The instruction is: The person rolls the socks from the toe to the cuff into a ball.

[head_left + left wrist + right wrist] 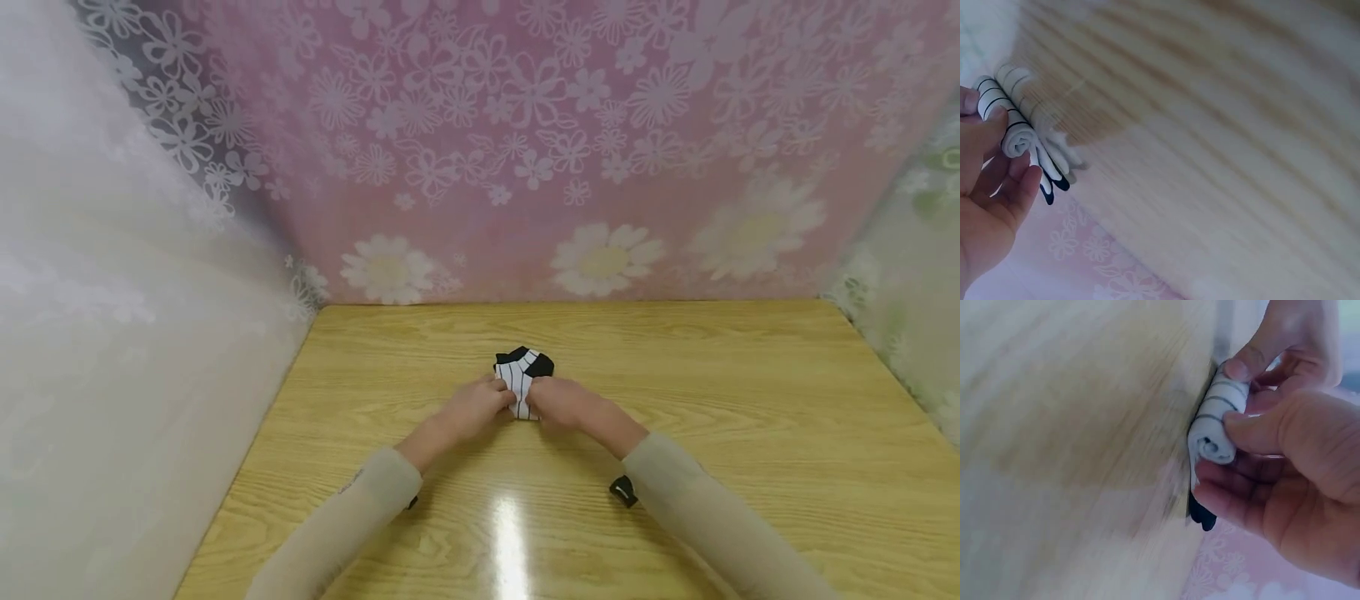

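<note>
A pair of white socks [519, 381] with thin black stripes and black heel parts lies on the table, partly rolled up from the near end. The coiled end of the roll [1017, 142] shows as a spiral in both wrist views. My left hand [480, 407] pinches one end of the roll between thumb and fingers. At the other end my right hand [561, 403] grips it, thumb [1254, 430] on top and fingers curled beneath. Black tips of the unrolled part [1202, 512] stick out past the roll.
The wood-grain table [712, 400] meets a pink flowered backdrop [480, 167] at its far edge, with pale cloth at both sides. A small black item [623, 491] lies by the right sleeve, and another dark bit [412, 503] peeks out beside the left sleeve.
</note>
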Demonstrator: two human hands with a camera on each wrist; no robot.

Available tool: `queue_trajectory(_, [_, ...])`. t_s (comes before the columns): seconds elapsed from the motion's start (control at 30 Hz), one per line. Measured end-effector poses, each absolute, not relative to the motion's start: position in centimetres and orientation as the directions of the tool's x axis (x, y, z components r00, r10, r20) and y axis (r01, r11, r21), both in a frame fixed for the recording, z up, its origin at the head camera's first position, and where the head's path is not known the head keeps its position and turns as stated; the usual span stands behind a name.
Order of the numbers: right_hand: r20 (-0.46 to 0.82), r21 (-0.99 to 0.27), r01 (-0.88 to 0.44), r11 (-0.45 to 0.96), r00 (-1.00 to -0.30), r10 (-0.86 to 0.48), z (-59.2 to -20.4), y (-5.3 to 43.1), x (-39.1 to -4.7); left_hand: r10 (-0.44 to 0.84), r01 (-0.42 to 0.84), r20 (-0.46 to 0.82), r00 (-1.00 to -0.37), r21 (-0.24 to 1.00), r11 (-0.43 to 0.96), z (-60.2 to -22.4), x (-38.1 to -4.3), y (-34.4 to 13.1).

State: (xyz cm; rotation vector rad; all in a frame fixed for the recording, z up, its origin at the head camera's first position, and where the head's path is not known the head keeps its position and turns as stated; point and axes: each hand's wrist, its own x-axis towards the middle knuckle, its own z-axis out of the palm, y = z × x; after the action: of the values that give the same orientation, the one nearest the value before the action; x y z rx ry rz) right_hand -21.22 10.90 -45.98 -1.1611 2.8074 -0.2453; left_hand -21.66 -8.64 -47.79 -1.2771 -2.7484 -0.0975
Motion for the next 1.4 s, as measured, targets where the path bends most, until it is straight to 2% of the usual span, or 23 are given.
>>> queue_trajectory(0.1, [0.076,-0.058,-0.728,0.684,-0.686,-0.724,-46.5,11.1,-20.2,0.763,0.768,0.112,-0.636,0.0,0.64,-48.0,-21.3,-8.5])
queue_trajectory(0.23, [0.172,0.053,-0.761,0.646,-0.63,-0.757,-46.9,11.6,-19.5,0.745,0.747,0.065,-0.664,0.084,0.659,-48.1,-21.4,-8.4])
queue_trajectory(0.33, [0.153,0.025,-0.765,0.643,-0.633,-0.759,-47.1,12.0,-19.7,0.729,0.72,0.027,-0.684,0.184,0.669,-47.8,-21.6,-8.3])
queue_trajectory(0.43, [0.135,-0.021,-0.765,0.643,-0.64,-0.757,-47.4,12.2,-20.0,0.721,0.712,0.04,-0.691,0.207,0.671,-47.6,-21.6,-8.4])
queue_trajectory(0.7, [0.161,-0.183,-0.789,0.587,-0.613,-0.774,-47.4,12.4,-20.9,0.742,0.749,0.169,-0.649,-0.032,0.662,-47.5,-20.8,-8.1])
queue_trajectory(0.83, [0.138,-0.241,-0.752,0.614,-0.652,-0.745,-47.0,12.5,-21.2,0.744,0.743,0.145,-0.653,-0.071,0.666,-47.5,-20.8,-7.8])
queue_trajectory(0.9, [0.129,-0.24,-0.727,0.644,-0.681,-0.721,-46.8,12.5,-21.2,0.741,0.742,0.116,-0.661,-0.044,0.669,-47.5,-21.0,-7.7])
queue_trajectory(0.97, [0.151,-0.182,-0.729,0.66,-0.684,-0.714,-46.7,12.5,-21.0,0.737,0.74,0.085,-0.671,0.006,0.673,-47.5,-21.2,-7.7])
queue_trajectory(1.1, [0.209,-0.024,-0.76,0.649,-0.639,-0.741,-47.0,12.5,-20.6,0.722,0.721,0.041,-0.691,0.117,0.684,-47.4,-21.7,-7.9])
queue_trajectory(1.17, [0.212,0.014,-0.761,0.649,-0.632,-0.745,-47.3,12.5,-20.5,0.716,0.711,0.034,-0.698,0.152,0.686,-47.4,-21.9,-8.0])
queue_trajectory(1.3, [0.169,-0.021,-0.747,0.665,-0.658,-0.734,-47.4,12.5,-20.5,0.705,0.703,0.054,-0.708,0.152,0.695,-47.3,-21.9,-7.8])
queue_trajectory(1.4, [0.122,-0.108,-0.744,0.659,-0.668,-0.734,-47.2,12.5,-20.7,0.71,0.714,0.071,-0.701,0.073,0.697,-47.2,-21.6,-7.6])
